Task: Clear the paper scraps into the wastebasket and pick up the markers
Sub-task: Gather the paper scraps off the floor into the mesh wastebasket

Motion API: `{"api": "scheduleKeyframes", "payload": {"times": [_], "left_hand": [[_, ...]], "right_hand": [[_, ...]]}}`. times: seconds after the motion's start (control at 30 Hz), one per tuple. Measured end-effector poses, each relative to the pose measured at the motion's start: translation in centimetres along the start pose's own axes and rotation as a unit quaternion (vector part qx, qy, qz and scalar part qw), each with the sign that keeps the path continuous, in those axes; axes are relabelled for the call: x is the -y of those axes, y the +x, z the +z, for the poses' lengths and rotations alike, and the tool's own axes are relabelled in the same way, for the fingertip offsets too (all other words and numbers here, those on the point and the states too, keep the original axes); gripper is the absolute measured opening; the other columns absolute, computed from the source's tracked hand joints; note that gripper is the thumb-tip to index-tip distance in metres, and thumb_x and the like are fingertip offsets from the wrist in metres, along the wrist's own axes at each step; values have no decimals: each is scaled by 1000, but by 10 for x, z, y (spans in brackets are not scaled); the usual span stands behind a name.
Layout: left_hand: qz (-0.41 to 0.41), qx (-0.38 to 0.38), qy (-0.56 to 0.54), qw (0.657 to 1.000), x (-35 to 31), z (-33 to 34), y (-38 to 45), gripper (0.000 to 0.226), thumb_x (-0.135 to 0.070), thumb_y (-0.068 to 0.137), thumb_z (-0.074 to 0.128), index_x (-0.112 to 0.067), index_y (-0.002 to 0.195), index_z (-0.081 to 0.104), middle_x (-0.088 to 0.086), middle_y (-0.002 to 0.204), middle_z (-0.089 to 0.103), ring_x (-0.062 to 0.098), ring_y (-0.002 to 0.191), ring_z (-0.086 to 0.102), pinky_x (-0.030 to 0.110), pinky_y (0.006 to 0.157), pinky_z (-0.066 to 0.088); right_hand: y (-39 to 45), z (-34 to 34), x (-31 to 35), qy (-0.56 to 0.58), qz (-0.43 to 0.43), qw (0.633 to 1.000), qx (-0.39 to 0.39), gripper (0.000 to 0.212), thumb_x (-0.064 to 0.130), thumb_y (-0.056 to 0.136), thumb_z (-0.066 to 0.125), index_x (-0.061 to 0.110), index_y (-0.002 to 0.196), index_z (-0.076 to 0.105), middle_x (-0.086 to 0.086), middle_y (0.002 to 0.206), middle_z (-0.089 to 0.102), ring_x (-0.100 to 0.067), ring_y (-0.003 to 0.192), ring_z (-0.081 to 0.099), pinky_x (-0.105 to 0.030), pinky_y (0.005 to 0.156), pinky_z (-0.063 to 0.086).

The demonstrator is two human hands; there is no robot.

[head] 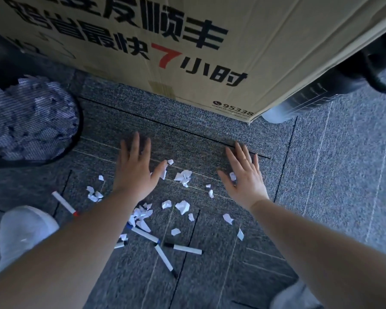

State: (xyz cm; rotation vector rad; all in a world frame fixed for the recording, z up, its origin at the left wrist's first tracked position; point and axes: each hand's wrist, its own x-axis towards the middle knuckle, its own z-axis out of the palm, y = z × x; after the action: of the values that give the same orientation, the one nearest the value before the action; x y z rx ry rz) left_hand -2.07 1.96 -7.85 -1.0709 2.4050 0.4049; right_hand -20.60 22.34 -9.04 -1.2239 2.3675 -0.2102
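Several white paper scraps lie scattered on the grey carpet between and below my hands. My left hand hovers flat with fingers straight, its thumb touching a scrap. My right hand is also spread flat, holding nothing. White markers lie nearer me: one with a red cap at the left, a blue-capped one, a black-tipped one and another crossing near it. A black mesh wastebasket with paper inside stands at the left.
A large printed cardboard box rises right behind the scraps. A translucent jug and a black chair base sit at the right. My white shoes rest at the lower left and lower right.
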Motion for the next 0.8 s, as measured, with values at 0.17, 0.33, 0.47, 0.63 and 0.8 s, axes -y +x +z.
{"api": "scheduleKeyframes", "payload": {"times": [0.17,0.33,0.47,0.63,0.8], "left_hand": [[50,27,-113,992,-12,8,-20,84,-64,83,11,-14,148,-7,2,154,-24,18,140,-20,47,118,12],[149,91,-113,978,-23,11,-44,94,-75,75,15,-24,145,-18,-13,148,-33,8,141,-15,46,114,26],[219,113,-89,965,-20,18,-56,107,-87,62,19,-32,138,-34,-17,144,-40,4,141,-13,39,116,24],[278,107,38,954,-14,30,-56,119,-87,59,39,-38,128,-45,-3,140,-50,17,133,-41,39,110,-19],[319,34,103,942,-1,42,-43,117,-92,59,30,-31,144,-22,4,152,-31,21,140,-23,49,115,-10]], "right_hand": [[-25,15,20,39,-53,997,39,70,58,94,29,17,149,13,-1,156,4,-16,144,-6,-39,115,-3],[-56,22,28,-17,-178,976,122,77,62,92,33,20,150,5,1,157,3,-17,144,-4,-44,114,-1],[-72,10,0,-82,-146,977,132,86,73,87,27,22,150,-4,-1,157,1,-19,144,-2,-43,118,3],[-93,7,-39,-132,-147,964,179,100,82,78,32,15,149,13,-2,156,12,-23,143,16,-46,116,4],[-72,9,-47,-162,-217,946,180,106,87,72,31,14,148,18,-3,154,19,-19,142,16,-52,113,8]]}}
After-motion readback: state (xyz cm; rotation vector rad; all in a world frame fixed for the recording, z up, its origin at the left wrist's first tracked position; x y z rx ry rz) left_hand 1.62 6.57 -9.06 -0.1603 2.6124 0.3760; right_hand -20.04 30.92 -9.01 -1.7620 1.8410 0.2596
